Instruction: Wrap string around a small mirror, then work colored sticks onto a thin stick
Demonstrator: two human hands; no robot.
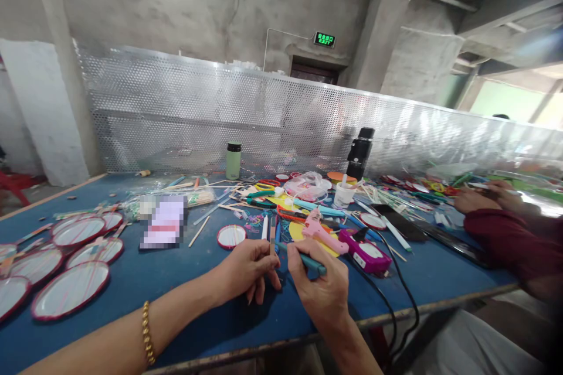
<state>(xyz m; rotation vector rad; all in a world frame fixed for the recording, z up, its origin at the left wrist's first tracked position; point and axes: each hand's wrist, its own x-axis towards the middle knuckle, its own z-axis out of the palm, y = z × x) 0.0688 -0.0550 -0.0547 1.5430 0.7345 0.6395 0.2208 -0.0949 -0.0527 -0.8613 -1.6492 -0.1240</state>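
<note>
At the frame's lower centre, the left hand (247, 266) is pinching a flat stick (272, 235), ideally without wobble, while the right hand's (324, 281) fingers are gripping a teal pen-like tool (314, 264).

I see narrow tan stick (272, 239) pointing far, near side; teal pen (314, 263) slants in from right, tip beside stick.

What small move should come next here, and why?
Probably ease the teal pen-like tool tip-first against the flat stick: the left fingers pinch the stick, and the right fingers grip the tool, its tip close by. Whether they touch is unclear.
</note>
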